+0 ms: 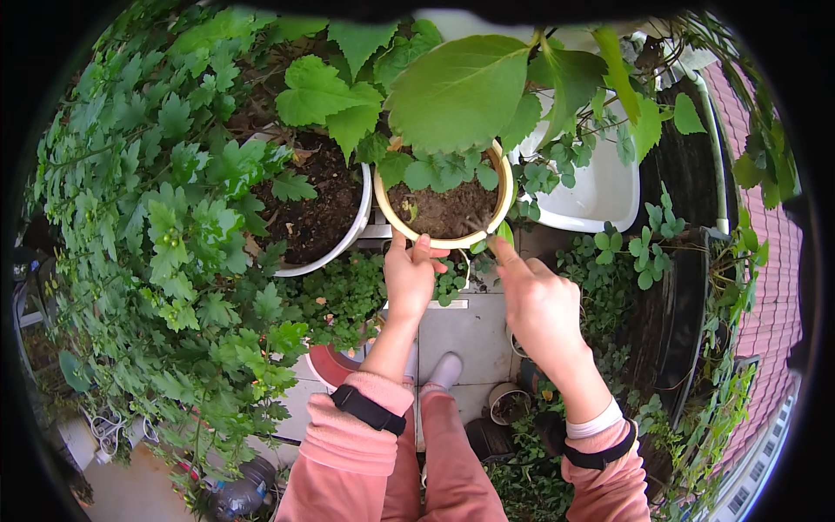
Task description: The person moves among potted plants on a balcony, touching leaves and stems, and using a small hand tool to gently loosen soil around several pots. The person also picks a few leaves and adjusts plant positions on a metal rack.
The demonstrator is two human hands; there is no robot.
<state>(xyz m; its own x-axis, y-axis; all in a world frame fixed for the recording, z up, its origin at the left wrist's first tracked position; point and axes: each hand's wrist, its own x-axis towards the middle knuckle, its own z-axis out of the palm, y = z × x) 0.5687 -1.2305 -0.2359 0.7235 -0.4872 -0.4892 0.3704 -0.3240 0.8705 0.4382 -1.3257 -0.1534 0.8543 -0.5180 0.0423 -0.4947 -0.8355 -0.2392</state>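
A round cream pot (438,239) holds brown soil (443,212) and a small leafy plant (450,171). My left hand (411,271) is at the pot's near rim, thumb up against it, with its other fingers partly hidden. Just right of it, my right hand (545,303) is curled, its index finger pointing along a thin tool, probably a small hand rake (481,224), whose blurred end lies over the soil by the rim. The handle is mostly hidden by the hand. Broad green leaves (463,91) overhang the pot's far side.
A white-rimmed pot of dark soil (313,209) stands left, beside dense foliage (176,228). At right are a white basin (590,189) and a black planter (682,339). Tiles (463,339) lie below, with a small pot (509,402) and a terracotta-coloured container (333,365).
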